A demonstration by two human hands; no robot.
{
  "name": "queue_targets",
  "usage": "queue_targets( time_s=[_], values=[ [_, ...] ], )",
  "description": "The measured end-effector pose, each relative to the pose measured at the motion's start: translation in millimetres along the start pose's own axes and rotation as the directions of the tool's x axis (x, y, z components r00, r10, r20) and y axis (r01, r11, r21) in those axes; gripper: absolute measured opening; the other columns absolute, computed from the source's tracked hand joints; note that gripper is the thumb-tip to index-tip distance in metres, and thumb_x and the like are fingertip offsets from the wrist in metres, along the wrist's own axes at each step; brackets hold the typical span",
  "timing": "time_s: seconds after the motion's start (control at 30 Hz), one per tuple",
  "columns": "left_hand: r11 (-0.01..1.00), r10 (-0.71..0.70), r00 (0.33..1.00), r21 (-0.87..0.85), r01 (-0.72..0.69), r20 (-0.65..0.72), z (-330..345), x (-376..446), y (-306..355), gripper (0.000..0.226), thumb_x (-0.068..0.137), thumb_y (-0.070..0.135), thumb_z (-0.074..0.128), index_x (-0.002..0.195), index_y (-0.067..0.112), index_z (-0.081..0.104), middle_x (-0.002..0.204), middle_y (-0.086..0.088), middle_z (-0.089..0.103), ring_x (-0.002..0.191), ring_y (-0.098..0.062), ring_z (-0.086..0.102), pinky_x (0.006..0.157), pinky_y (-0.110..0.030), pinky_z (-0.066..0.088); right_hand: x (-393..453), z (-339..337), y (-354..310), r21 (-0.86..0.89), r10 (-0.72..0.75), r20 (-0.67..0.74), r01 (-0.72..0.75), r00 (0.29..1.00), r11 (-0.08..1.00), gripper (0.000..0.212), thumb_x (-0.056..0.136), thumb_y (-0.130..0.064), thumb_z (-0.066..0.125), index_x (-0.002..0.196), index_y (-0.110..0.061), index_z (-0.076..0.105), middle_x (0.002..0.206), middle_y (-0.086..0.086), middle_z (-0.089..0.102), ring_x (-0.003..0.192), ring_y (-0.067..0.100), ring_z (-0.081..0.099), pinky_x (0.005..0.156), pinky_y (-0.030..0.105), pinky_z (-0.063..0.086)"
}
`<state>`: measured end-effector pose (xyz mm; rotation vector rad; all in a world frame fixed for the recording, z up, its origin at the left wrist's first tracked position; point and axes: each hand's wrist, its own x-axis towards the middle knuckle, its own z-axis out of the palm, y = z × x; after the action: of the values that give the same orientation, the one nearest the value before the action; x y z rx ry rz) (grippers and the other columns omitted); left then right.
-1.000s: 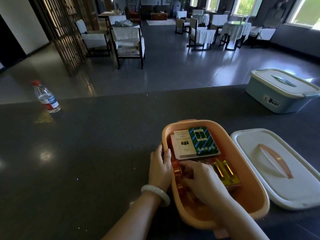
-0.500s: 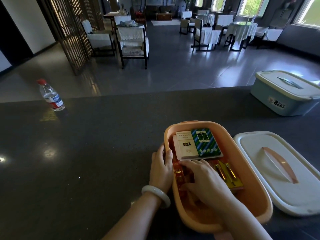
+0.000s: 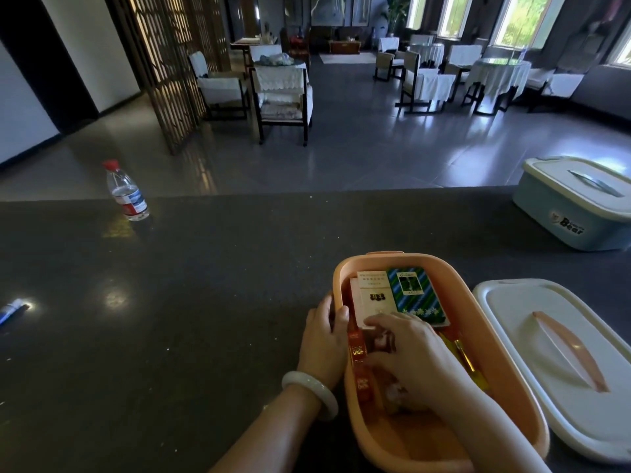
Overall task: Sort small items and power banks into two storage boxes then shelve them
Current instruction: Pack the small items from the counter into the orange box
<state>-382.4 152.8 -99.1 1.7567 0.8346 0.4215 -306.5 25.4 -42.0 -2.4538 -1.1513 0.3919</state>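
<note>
An orange storage box (image 3: 386, 257) stands open on the dark counter in front of me. Inside lie a white pack (image 3: 372, 295), a green-and-blue striped pack (image 3: 416, 295), a red-and-gold pack (image 3: 356, 349) along the left wall and a yellow pack (image 3: 473, 368) on the right. My left hand (image 3: 322, 339) grips the box's left rim, thumb hooked over the edge. Deep in the box, my right hand (image 3: 416, 356) pinches a reddish-brown pack (image 3: 382, 339) between forefinger and thumb, just below the white pack. It covers what lies beneath it.
The box's white lid (image 3: 512, 312), with an orange handle, lies flat on the right. A closed pale blue box (image 3: 573, 230) stands at the far right. A water bottle (image 3: 126, 192) stands far left, and a small blue-white item (image 3: 13, 308) lies at the left edge.
My right hand has slid forward inside the orange box, from the middle up to the near edge of the white pack. My left hand has stayed on the rim.
</note>
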Motion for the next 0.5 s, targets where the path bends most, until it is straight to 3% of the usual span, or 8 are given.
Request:
queue_targets(
  time_s=[0.1, 0.2, 0.3, 0.5],
  values=[
    [0.999, 0.038, 0.999, -0.002, -0.038, 0.027, -4.3, -0.5, 4.7, 0.025, 0.096, 0.052, 0.040, 0.118, 0.043, 0.048, 0.122, 0.006, 0.054, 0.096, -0.010, 0.063, 0.083, -0.030, 0.055, 9.0, -8.4, -5.2, 0.010, -0.011, -0.067, 0.012, 0.998, 1.000, 0.043, 0.088, -0.033, 0.065, 0.129, -0.036, 0.051, 0.130, -0.011, 0.055, 0.119, 0.006, 0.051, 0.095, 0.024, 0.044],
    [0.996, 0.039, 0.999, 0.082, -0.040, 0.010, -12.6, -1.7, 2.0, 0.041, 0.096, 0.052, 0.042, 0.131, 0.031, 0.047, 0.121, 0.003, 0.053, 0.095, -0.009, 0.062, 0.076, -0.019, 0.052, 23.1, -19.2, -15.8, -0.021, -0.058, -0.096, 0.057, 0.994, 0.998, 0.038, 0.089, -0.033, 0.065, 0.125, -0.034, 0.055, 0.123, -0.014, 0.058, 0.114, 0.004, 0.052, 0.093, 0.020, 0.042],
    [0.987, 0.003, 0.999, 0.160, 0.005, -0.047, -34.5, -4.2, -4.5, 0.046, 0.098, 0.046, 0.042, 0.140, 0.027, 0.041, 0.133, 0.005, 0.046, 0.113, -0.007, 0.053, 0.086, -0.016, 0.041, 45.2, -24.5, -35.0, -0.109, -0.176, -0.092, 0.166, 0.980, 0.980, 0.037, 0.088, -0.035, 0.064, 0.124, -0.031, 0.056, 0.124, -0.011, 0.060, 0.113, 0.006, 0.054, 0.092, 0.022, 0.044],
    [0.887, -0.011, 0.981, 0.450, 0.100, -0.196, -109.0, -26.7, -33.4, 0.040, 0.099, 0.039, 0.046, 0.136, 0.023, 0.047, 0.129, 0.003, 0.049, 0.115, -0.009, 0.052, 0.094, -0.016, 0.040, 85.2, -4.4, -90.9, -0.179, -0.391, 0.171, 0.419, 0.904, 0.890, 0.045, 0.087, -0.041, 0.065, 0.128, -0.032, 0.051, 0.123, -0.008, 0.056, 0.108, 0.007, 0.056, 0.084, 0.022, 0.047]
  ],
)
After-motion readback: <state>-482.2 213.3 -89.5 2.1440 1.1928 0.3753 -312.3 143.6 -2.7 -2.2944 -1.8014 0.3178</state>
